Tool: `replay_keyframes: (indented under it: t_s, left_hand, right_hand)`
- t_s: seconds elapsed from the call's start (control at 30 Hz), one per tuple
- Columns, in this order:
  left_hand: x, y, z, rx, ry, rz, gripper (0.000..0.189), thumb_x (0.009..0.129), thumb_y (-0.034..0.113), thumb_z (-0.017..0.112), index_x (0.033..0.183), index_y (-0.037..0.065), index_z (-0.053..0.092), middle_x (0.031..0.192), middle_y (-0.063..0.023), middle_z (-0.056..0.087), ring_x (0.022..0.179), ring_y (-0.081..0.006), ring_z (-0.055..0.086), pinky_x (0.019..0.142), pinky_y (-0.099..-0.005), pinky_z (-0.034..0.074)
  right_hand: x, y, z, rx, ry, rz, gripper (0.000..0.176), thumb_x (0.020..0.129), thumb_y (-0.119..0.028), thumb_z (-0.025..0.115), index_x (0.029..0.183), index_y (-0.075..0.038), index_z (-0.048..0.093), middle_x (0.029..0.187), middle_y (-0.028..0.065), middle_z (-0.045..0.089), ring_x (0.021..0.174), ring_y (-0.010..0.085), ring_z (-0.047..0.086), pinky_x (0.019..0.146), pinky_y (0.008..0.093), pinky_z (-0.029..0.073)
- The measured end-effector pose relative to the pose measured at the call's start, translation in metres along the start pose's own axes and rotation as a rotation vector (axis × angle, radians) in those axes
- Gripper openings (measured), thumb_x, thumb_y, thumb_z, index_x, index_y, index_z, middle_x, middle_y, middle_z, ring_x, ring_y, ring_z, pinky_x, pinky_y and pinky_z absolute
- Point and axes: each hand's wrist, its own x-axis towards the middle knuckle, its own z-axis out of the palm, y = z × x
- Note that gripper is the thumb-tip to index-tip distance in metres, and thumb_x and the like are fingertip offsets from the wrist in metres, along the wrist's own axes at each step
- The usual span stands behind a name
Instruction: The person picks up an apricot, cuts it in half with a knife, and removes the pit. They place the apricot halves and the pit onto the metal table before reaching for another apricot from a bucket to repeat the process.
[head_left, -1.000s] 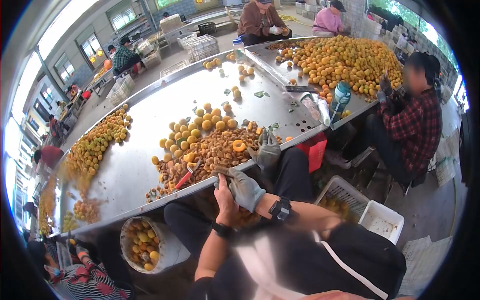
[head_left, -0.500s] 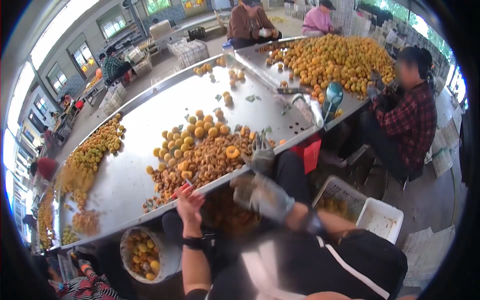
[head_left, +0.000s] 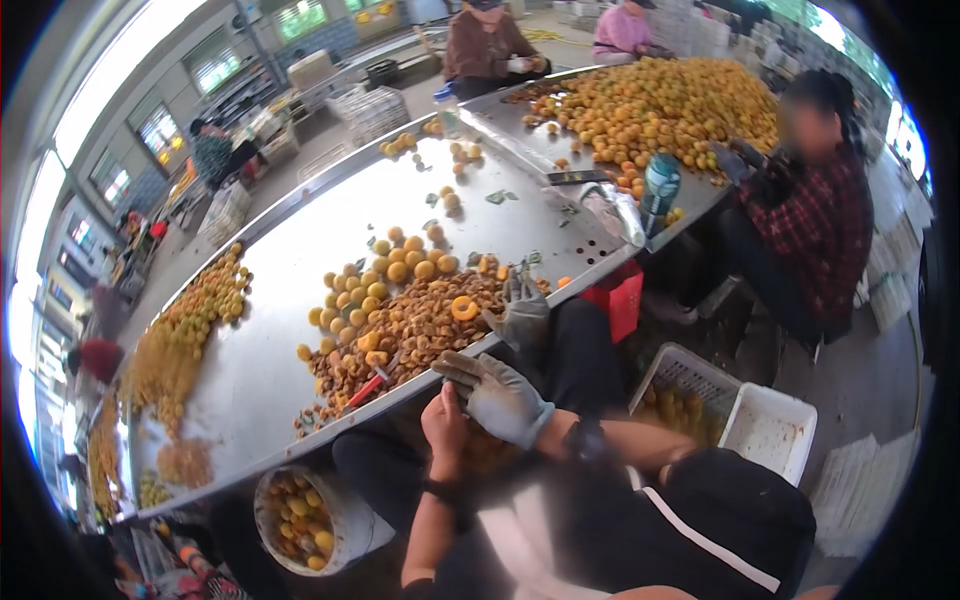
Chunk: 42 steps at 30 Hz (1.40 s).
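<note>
My left hand [head_left: 443,427], bare with a dark wristband, is raised with its fingers curled closed beside my gloved right hand. Whether it pinches part of the glove, I cannot make out. My right hand [head_left: 507,400] wears a grey, soiled work glove, its fingers stretched out towards the table edge. A second grey glove [head_left: 523,318] lies limp over that edge. A small red-handled knife [head_left: 366,390] rests at the near rim, beside a heap of brown-orange pitted fruit pieces [head_left: 425,325]. Whole yellow-orange fruits [head_left: 410,260] lie behind the heap.
The metal table [head_left: 270,350] has a raised rim. Below it stand a white bucket of fruit [head_left: 375,535], a crate [head_left: 690,375] and a white tub [head_left: 768,435]. A person in a checked shirt [head_left: 815,230] sits at right, by a large fruit pile [head_left: 680,100] and a teal bottle [head_left: 660,185].
My left hand has moved right, away from the red-handled knife, and its fingers have closed. My right hand has risen slightly and now meets it, fingers extended. The view has shifted a little.
</note>
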Motion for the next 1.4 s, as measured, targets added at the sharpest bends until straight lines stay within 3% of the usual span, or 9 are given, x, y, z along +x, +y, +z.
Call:
replay_keyframes:
  t_s: [0.1,0.23,0.43,0.63,0.73,0.9,0.97,1.13,1.4]
  left_hand:
    - [0.002,0.006,0.005,-0.134,-0.02,0.218,0.042,0.1,0.037,0.05,0.084,0.0,0.062,0.071,0.0006,0.057,0.067,-0.0097,0.049,0.062,-0.0273,0.043]
    - [-0.009,-0.005,0.003,-0.171,-0.153,-0.196,0.048,0.1,0.041,0.046,0.087,-0.001,0.063,0.075,-0.003,0.06,0.072,-0.0102,0.051,0.064,-0.0271,0.042]
    - [-0.006,0.002,0.015,-0.059,0.033,-0.114,0.059,0.103,0.043,0.039,0.068,0.0,0.061,0.049,-0.0036,0.054,0.04,-0.0162,0.052,0.042,-0.03,0.041]
    - [0.006,-0.013,0.006,-0.367,0.019,-0.251,0.056,0.104,0.041,0.037,0.079,0.0,0.064,0.065,-0.0055,0.064,0.046,-0.0129,0.054,0.047,-0.0269,0.045]
    - [0.006,-0.006,0.014,-0.564,0.076,-0.128,0.05,0.104,0.04,0.038,0.09,-0.002,0.062,0.082,-0.0079,0.065,0.056,-0.0135,0.059,0.055,-0.0258,0.049]
    - [-0.005,0.016,0.009,-0.272,-0.138,-0.227,0.052,0.104,0.043,0.035,0.094,-0.002,0.061,0.077,-0.0077,0.062,0.069,-0.0147,0.061,0.065,-0.0232,0.049]
    - [-0.001,-0.004,0.018,0.006,-0.037,0.267,0.055,0.104,0.044,0.034,0.088,-0.002,0.06,0.075,-0.0078,0.061,0.057,-0.0166,0.059,0.053,-0.0278,0.047]
    - [-0.005,0.014,0.016,-0.028,0.024,-0.051,0.063,0.104,0.044,0.034,0.067,0.0,0.06,0.055,-0.0055,0.056,0.043,-0.0179,0.052,0.043,-0.0345,0.041]
    - [0.001,0.002,0.012,-0.089,0.175,-0.198,0.066,0.105,0.04,0.034,0.059,-0.002,0.056,0.047,-0.0053,0.052,0.04,-0.0159,0.048,0.042,-0.0335,0.037]
  right_hand:
    - [0.002,-0.005,-0.014,0.051,-0.019,0.025,0.052,0.1,-0.034,0.042,0.141,-0.003,0.04,0.142,0.0162,0.046,0.127,0.0271,0.046,0.111,0.0392,0.033]
    - [-0.001,0.004,-0.018,0.145,-0.106,0.078,0.051,0.101,-0.034,0.041,0.142,-0.004,0.04,0.142,0.0144,0.047,0.126,0.0254,0.046,0.111,0.0387,0.033]
    - [0.019,0.004,-0.023,-0.026,-0.043,0.152,0.044,0.103,-0.025,0.037,0.142,-0.004,0.038,0.14,0.0112,0.048,0.125,0.0146,0.046,0.107,0.0291,0.035]
    - [0.003,0.015,-0.029,-0.75,-0.072,-0.037,0.043,0.103,-0.024,0.036,0.14,-0.004,0.04,0.137,0.012,0.05,0.125,0.0194,0.049,0.106,0.0337,0.04]
    - [0.004,0.014,-0.031,0.218,0.057,0.121,0.043,0.102,-0.03,0.038,0.137,-0.005,0.045,0.134,0.0115,0.053,0.123,0.0253,0.051,0.106,0.0413,0.04]
    - [0.007,0.007,-0.03,0.258,0.072,0.049,0.043,0.101,-0.03,0.041,0.135,-0.005,0.048,0.131,0.0104,0.056,0.12,0.0235,0.052,0.105,0.0401,0.04]
    - [0.01,0.015,-0.034,0.08,0.062,0.019,0.042,0.1,-0.029,0.043,0.134,-0.004,0.049,0.133,0.0103,0.055,0.119,0.0218,0.052,0.106,0.0372,0.039]
    - [0.023,0.023,-0.052,0.208,0.049,0.044,0.038,0.1,-0.016,0.042,0.135,-0.001,0.046,0.135,0.0122,0.053,0.125,0.0197,0.049,0.109,0.0324,0.036]
    - [0.009,-0.004,0.001,-0.994,-0.063,-0.033,0.042,0.097,0.001,0.045,0.138,0.001,0.042,0.137,0.01,0.051,0.126,0.0155,0.048,0.108,0.0256,0.037]
